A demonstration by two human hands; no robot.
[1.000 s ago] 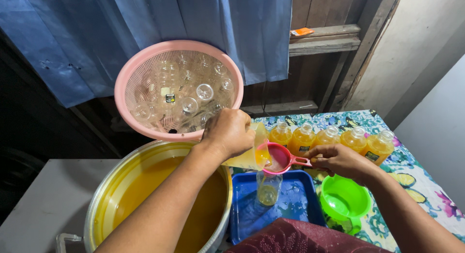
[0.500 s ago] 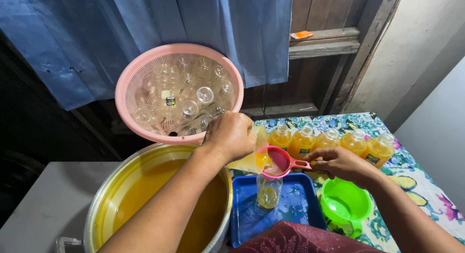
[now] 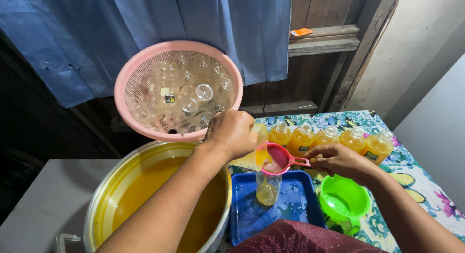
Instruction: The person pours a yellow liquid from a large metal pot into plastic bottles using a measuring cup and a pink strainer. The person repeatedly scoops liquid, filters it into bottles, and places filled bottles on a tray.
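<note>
My left hand grips a clear jug of yellow liquid, tilted over a pink funnel strainer. My right hand holds the strainer's handle. Under the strainer a clear plastic bottle stands in a blue tray, with a little yellow liquid in its bottom. A large metal pot of yellow liquid sits below my left forearm.
A pink basket of empty clear bottles leans behind the pot. Several filled bottles stand in a row on the flowered tablecloth. A green bowl sits right of the tray. A blue curtain hangs behind.
The hands stay where they were over the bottle. The view has shifted slightly; the yellow liquid level in the bottle seems a bit higher.
</note>
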